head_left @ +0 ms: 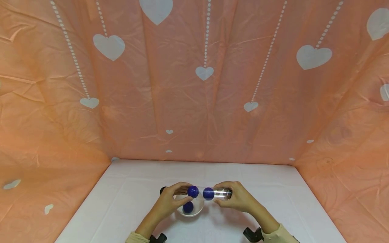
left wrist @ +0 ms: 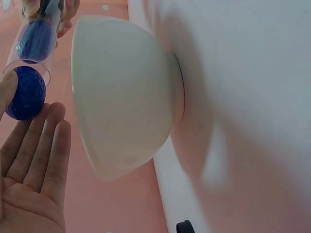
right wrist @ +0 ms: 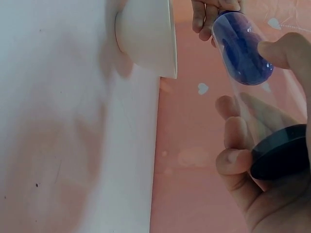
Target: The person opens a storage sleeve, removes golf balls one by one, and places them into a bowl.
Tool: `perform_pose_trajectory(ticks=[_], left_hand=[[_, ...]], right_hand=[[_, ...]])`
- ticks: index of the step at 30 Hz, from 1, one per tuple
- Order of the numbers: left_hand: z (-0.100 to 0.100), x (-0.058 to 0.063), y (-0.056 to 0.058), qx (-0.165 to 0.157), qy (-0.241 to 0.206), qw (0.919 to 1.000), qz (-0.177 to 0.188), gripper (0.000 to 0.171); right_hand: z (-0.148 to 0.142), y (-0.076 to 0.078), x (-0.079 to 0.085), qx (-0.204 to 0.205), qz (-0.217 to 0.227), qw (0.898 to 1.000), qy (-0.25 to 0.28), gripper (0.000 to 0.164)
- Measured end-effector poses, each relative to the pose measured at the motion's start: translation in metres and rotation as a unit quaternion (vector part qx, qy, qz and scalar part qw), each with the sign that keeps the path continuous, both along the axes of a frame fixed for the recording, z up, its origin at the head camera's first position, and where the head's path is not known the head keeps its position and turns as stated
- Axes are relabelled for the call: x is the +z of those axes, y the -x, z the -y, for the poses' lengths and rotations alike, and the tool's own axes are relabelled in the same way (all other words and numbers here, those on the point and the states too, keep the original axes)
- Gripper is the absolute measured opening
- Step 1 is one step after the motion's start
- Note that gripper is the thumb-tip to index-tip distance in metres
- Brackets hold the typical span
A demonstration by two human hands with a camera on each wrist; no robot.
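Inside the bowl point(head_left: 197, 208), only head view shows a ball point(head_left: 188, 207); left grip point(head_left: 168, 201) holds another point(head_left: 192, 191), right grip point(head_left: 240, 199) a tube point(head_left: 220, 193).

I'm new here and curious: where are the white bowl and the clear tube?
White bowl point(left wrist: 119, 99): left wrist view, on its outer wall.
Clear tube point(right wrist: 265, 104): right wrist view, on its see-through side wall.

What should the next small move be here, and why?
Probably the left hand should ease its blue ball into the clear tube: that ball sits at the open mouth, the right hand grips the tube, and space separates the inner ball from the black end.
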State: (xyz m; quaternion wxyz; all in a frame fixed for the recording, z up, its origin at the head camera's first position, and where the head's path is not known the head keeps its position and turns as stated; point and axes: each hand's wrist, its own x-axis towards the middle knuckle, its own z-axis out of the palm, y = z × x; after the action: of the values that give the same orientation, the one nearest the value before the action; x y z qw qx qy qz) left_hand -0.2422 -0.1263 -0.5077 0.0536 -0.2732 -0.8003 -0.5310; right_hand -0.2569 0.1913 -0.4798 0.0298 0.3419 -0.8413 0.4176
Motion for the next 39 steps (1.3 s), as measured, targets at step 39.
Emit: perform_pose_trajectory(ticks=[39], left_hand=[[0.015,-0.007,0.002,0.042,0.048,0.9975,-0.028,0.041]], right_hand=[[-0.005,-0.004,0.000,-0.007,-0.004,1.000,0.007,0.037]])
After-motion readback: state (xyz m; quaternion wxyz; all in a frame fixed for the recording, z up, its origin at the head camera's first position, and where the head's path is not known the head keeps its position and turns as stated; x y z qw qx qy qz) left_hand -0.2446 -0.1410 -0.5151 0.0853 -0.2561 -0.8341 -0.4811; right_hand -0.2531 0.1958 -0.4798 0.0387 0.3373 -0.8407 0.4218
